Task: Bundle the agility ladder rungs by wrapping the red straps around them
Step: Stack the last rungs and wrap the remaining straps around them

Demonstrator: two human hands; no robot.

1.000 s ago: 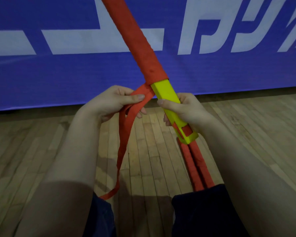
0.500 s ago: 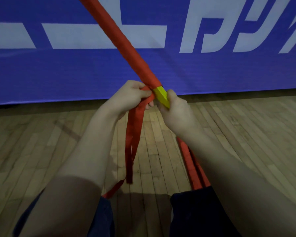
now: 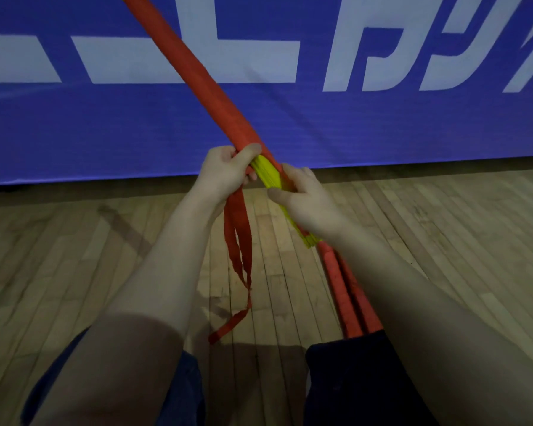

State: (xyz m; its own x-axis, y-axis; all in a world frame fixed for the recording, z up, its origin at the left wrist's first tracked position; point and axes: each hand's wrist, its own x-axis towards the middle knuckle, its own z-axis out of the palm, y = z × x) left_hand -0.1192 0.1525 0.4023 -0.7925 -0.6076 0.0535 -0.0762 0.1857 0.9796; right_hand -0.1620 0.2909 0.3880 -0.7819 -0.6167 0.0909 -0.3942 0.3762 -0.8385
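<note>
So the yellow rungs [image 3: 268, 175] are stacked into one long flat-sided bundle held on a slant, up and to the left toward the blue banner [image 3: 366, 133], low end down near the person's right leg. The plastic looks smooth and a bit glossy, and you can see thin lines where the separate slats sit against each other. Most of the upper stretch is covered by the red wrap [image 3: 197, 75], a woven webbing with a slightly grainy, matte surface, wound tight enough that it reads as one fat rounded tube. Only a short bare yellow patch shows between the two hands, plus a squared-off yellow end just below the right wrist. The loose strap tails [image 3: 237, 238] hang limp from under the left hand [image 3: 225, 173], flat ribbons with a couple of twists, the lowest end curling toward the wooden floor [image 3: 74, 256]; can't tell if it actually touches. Two more red fabric-covered lengths [image 3: 345, 296] run side by side from the yellow end down to the dark blue trousers [image 3: 351, 379]. Left hand is curled round the bundle right at the lower edge of the wrap, thumb laid over the top, gripping strap and rungs together. Right hand [image 3: 302, 201] is just below it, fingers folded round the bare yellow part, back of the hand facing the camera. Both forearms are bare and angled inward, the hands nearly touching. The floor is narrow matte planks, and the banner has big pale lettering.
</note>
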